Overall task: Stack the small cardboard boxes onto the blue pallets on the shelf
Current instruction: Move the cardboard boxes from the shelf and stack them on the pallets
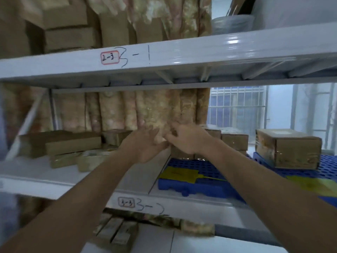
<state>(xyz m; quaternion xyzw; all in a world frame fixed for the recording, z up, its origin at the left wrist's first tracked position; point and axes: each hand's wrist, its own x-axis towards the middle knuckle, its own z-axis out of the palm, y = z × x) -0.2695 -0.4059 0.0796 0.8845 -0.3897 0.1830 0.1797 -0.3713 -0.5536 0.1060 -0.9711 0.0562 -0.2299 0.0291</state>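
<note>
From the head camera, both bare arms reach forward over the middle shelf of a white metal rack. The left hand is held palm-inward with its fingers straight and loosely spread, holding nothing that can be made out. The right hand sits just beside it, nearly touching, with its fingers partly curled; motion blur hides whether they pinch anything, so I cannot tell.

On the shelf's left part lies a loose heap of small cardboard boxes, flat and overlapping, some taped. To the right, a blue pallet with a perforated top lies at the shelf's front edge, a yellow tag resting on it. At its back stands a row of stacked boxes, partly hidden by the right hand and wrist. Further right, a second blue pallet carries one larger taped box and another yellowish tag, blurred.

The shelf edges bear handwritten marks: "3-1" on the upper beam, "3-2" on the lower. More cardboard boxes fill the top shelf at left. A patterned curtain hangs behind the rack, and a barred window shows at right.
</note>
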